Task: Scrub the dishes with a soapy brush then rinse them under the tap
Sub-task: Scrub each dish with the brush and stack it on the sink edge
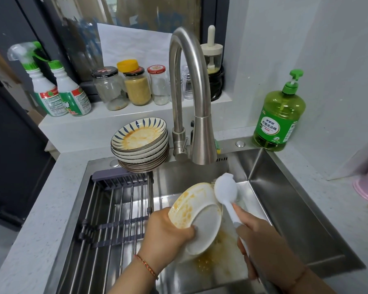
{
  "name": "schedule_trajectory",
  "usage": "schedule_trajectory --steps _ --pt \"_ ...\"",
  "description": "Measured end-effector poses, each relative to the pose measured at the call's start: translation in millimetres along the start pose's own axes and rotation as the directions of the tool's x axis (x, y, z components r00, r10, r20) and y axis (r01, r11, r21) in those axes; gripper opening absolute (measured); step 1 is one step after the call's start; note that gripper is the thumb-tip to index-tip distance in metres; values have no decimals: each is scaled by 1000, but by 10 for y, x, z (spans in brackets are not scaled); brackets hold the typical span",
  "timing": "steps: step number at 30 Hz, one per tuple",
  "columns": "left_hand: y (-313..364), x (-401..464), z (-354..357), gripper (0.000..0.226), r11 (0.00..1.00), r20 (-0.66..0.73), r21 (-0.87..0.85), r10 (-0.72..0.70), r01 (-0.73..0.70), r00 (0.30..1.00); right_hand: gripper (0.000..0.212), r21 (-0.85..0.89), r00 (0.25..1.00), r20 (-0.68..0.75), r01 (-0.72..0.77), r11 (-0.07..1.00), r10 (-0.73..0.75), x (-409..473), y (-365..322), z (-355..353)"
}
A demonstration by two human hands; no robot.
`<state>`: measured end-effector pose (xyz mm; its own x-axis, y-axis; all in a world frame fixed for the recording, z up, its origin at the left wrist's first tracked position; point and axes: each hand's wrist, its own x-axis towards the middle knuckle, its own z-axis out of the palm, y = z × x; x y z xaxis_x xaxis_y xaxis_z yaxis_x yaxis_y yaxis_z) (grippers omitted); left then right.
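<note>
- The left hand (168, 232) holds a white bowl (197, 217) over the sink (285, 209); the fingers are curled around its rim and the thumb lies on the underside.
- The bowl is tilted, its base turned toward the person, and orange stains are on its outer wall.
- The right hand (261, 240) grips the handle of a white dish brush (225, 190), with the fingers closed around it.
- The head of the brush is at the upper right edge of the bowl and seems to touch it; whether there is soap on the bristles I cannot tell.
- Under the bowl, on the sink floor, lies a patch of orange residue (212, 257).
- The steel tap (191, 98) stands behind the sink, its spout above the brush; I see no water coming from it.
- Just left of the tap is a stack of striped plates (139, 143), the top one stained orange.
- A metal drying rack (115, 209) sits across the left part of the sink.
- A green soap bottle (279, 115) with a pump stands on the counter at the back right corner.
- On the ledge behind are glass jars (134, 88) and two spray bottles (55, 88).
</note>
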<state>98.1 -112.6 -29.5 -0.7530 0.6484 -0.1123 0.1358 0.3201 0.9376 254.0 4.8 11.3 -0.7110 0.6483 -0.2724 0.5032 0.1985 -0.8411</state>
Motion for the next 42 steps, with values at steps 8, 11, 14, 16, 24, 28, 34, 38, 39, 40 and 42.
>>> schedule_trajectory --steps 8,11,14,16,24,28,34,38,39,40,42 --pt "-18 32 39 23 988 4 -141 -56 56 998 56 -265 986 166 73 962 -30 -231 -367 273" --pt "-36 50 -14 24 997 -25 -75 -36 34 999 51 -234 988 146 85 969 -51 -85 -285 133" --pt "-85 37 -75 25 999 -33 -31 -35 34 999 39 -54 993 96 -67 996 72 70 -140 -30" --pt "-108 24 -96 27 999 -14 -11 -34 34 999 35 -15 980 126 -152 988 153 97 -72 -60" --pt "-96 9 -32 24 996 17 -82 -31 32 999 54 -377 973 181 203 904 -143 -212 -392 368" --pt "-115 -13 -30 26 998 13 55 0 0 1000 48 -414 974 204 175 893 -97 -34 -346 175" --pt "-83 -68 -38 20 985 67 159 52 -62 996 34 -198 981 99 -147 969 169 231 -3 -132" --pt "-108 -25 12 18 979 44 198 41 -48 998 43 -297 999 38 44 954 -34 85 -167 -57" --pt "-116 -18 21 18 980 40 195 31 -38 999 43 -339 995 74 95 936 -74 17 -225 8" --pt "-121 -16 28 18 985 40 169 22 -29 999 45 -382 987 130 135 914 -91 -63 -288 96" --pt "-122 -13 33 22 998 43 69 9 -12 999 50 -441 964 262 153 884 -36 -207 -422 290"
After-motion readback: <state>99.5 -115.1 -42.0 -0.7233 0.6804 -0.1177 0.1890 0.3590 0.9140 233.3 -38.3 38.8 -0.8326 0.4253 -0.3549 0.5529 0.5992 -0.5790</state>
